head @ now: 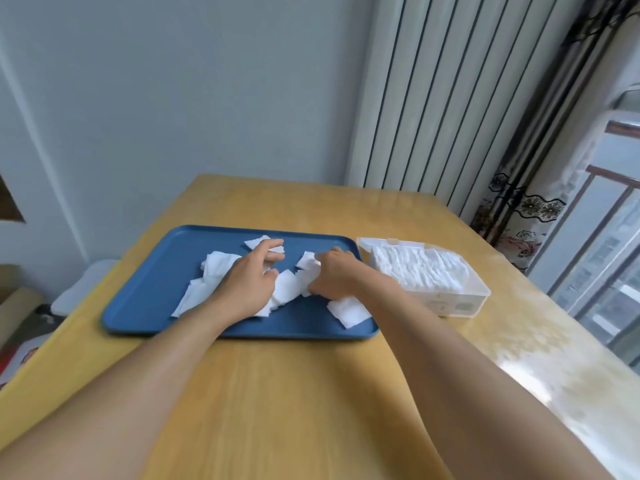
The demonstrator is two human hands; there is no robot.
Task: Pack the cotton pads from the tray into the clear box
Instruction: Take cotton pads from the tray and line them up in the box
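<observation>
Reaching: both arms stretch fwd over the tabletop (277, 393), both hands over the tray (145, 306).
Left hand (254, 278): sits over the middle of the tray, on top of the pile of pads; index finger out straight toward the far rim, other fingers loosely bent. Can't tell if it grips any pad; palm side hidden.
Right hand (334, 275): on the right part of the tray, fingers curled, pinching a bunch of pads at its fingertips; the bunch touches the pile below.
Cotton pads (214, 271): white squares, loose & overlapping, mostly mid-tray under and between the hands.
Near pad (349, 311): a few stacked at the tray's near right corner, just beside the right wrist.
Far pad (256, 242): one near the far rim, by the left index fingertip.
Tray: blue, rectangular, rounded corners, flat on the tabletop, left of the box.
Clear box (460, 304): just beside the tray's right edge, open on top, packed w/ white pads standing on edge in a row; lid (367, 242) seems tipped back at the far side.
Tabletop: light wood, glare on the right.
Behind: pale wall (173, 98), white ribbed radiator (433, 98), patterned curtain (533, 202), window (616, 271) far right.
Left of tabletop: a white bin (83, 285), blurry clutter on the floor.
</observation>
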